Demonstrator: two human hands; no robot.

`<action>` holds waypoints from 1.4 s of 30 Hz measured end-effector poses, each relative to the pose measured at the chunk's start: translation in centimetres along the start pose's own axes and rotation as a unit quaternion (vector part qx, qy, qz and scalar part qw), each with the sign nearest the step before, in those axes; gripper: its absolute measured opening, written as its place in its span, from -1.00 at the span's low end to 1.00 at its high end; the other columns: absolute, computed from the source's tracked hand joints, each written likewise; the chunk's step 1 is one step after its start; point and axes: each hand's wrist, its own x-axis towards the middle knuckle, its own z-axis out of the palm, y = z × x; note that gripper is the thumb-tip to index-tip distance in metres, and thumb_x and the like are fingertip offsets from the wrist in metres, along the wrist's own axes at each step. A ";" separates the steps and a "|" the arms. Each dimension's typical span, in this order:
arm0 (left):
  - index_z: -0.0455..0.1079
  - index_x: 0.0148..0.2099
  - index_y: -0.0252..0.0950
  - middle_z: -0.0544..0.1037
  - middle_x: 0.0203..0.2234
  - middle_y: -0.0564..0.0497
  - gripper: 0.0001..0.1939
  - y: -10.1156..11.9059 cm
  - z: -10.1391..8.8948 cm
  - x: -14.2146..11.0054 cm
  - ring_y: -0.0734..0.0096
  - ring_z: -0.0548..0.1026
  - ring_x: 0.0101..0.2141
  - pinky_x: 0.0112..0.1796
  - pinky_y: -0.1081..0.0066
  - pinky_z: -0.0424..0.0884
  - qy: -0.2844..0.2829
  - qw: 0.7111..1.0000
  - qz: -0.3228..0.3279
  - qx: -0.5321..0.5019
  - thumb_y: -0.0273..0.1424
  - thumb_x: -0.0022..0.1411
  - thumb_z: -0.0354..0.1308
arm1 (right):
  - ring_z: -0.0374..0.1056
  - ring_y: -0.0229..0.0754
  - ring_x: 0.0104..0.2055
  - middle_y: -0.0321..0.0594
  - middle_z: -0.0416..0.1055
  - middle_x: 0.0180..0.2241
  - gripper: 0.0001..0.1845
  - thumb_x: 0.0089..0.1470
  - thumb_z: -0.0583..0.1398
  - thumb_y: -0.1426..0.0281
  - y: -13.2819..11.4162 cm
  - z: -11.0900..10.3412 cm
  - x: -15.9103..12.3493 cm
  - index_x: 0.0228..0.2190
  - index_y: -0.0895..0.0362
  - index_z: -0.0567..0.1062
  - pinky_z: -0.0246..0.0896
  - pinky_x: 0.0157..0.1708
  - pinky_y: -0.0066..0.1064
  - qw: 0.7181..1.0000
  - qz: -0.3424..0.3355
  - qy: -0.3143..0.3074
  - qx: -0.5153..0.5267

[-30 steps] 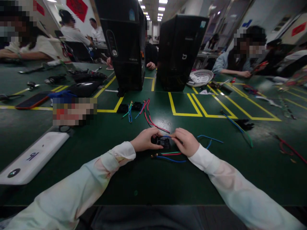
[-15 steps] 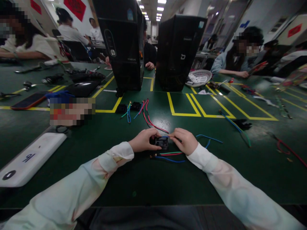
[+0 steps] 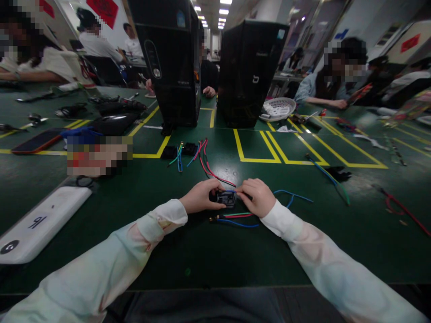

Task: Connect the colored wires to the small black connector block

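Note:
My left hand [image 3: 201,196] is closed around a small black plastic housing [image 3: 227,200], thumb along its near edge and fingers at its far side. Its open inner side faces up. My right hand [image 3: 257,197] pinches a thin blue wire [image 3: 230,191] at the housing's right edge, fingertips almost touching the plastic. More blue wire [image 3: 296,196] shows beyond the right hand; whether it is the same piece, I cannot tell. Just in front of the housing lie green, red and blue wires [image 3: 235,221] with metal ends.
Two black computer towers [image 3: 168,67] stand at the back. Black parts with coloured wires [image 3: 180,154] lie ahead, and another wired black part [image 3: 339,173] at right. A white device [image 3: 50,220] is at left. A white basket [image 3: 279,108] sits farther back. People sit around the table.
Both hands keep their hold on the housing and the blue wire. The right fingers have shifted very slightly at the housing's edge; the whole view has moved a little.

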 end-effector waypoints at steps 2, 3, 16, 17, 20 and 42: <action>0.35 -0.21 -0.31 0.40 -0.37 0.03 -0.62 -0.1 0.0 0.0 0.42 0.34 -0.40 -0.37 0.43 0.28 0.000 1.000 0.001 -0.003 -0.24 -0.06 0.28 | 0.21 -0.20 -0.40 -0.19 0.37 -0.48 -0.82 0.12 0.03 0.45 -0.1 0.0 -0.1 -0.40 0.17 0.42 0.02 -0.38 -0.35 1.000 -0.024 -0.005 -0.002; 0.35 -0.21 -0.31 0.40 -0.37 0.03 -0.63 -0.1 0.0 0.0 0.42 0.34 -0.39 -0.37 0.43 0.28 0.000 1.000 0.002 -0.005 -0.24 -0.06 0.28 | 0.20 -0.20 -0.41 -0.19 0.36 -0.48 -0.82 0.13 0.02 0.46 -0.2 -0.1 -0.1 -0.40 0.17 0.41 0.01 -0.38 -0.35 0.999 -0.032 -0.007 -0.006; 0.35 -0.21 -0.31 0.41 -0.37 0.04 -0.63 0.1 0.0 0.0 0.42 0.34 -0.39 -0.37 0.43 0.27 -0.002 1.000 0.005 0.003 -0.24 -0.05 0.28 | 0.15 -0.19 -0.40 -0.19 0.33 -0.49 -0.77 0.15 -0.02 0.46 -0.4 -0.4 -0.1 -0.36 0.18 0.43 -0.01 -0.35 -0.34 0.996 -0.056 0.002 -0.068; 0.34 -0.21 -0.31 0.41 -0.37 0.03 -0.63 0.0 0.1 0.0 0.41 0.34 -0.39 -0.37 0.43 0.27 -0.002 1.000 0.006 0.004 -0.24 -0.05 0.28 | 0.16 -0.19 -0.39 -0.19 0.33 -0.48 -0.78 0.15 -0.01 0.46 -0.4 -0.4 -0.1 -0.36 0.17 0.43 -0.01 -0.33 -0.34 0.996 -0.050 0.004 -0.072; 0.34 -0.22 -0.31 0.41 -0.37 0.04 -0.64 -0.1 0.1 0.0 0.42 0.34 -0.40 -0.38 0.44 0.26 0.000 1.000 0.009 0.010 -0.24 -0.05 0.27 | 0.16 -0.19 -0.36 -0.21 0.35 -0.48 -0.80 0.15 0.02 0.44 -0.5 -0.5 0.0 -0.40 0.15 0.44 -0.03 -0.24 -0.29 0.995 -0.013 0.021 -0.094; 0.34 -0.22 -0.31 0.40 -0.37 0.04 -0.64 0.2 0.1 0.0 0.41 0.34 -0.38 -0.36 0.43 0.28 0.000 1.000 -0.012 0.014 -0.27 -0.06 0.28 | 0.10 -0.19 -0.37 -0.20 0.31 -0.50 -0.75 0.16 -0.01 0.44 -0.3 -0.5 0.0 -0.47 0.17 0.40 -0.08 -0.35 -0.35 0.995 -0.055 -0.028 -0.075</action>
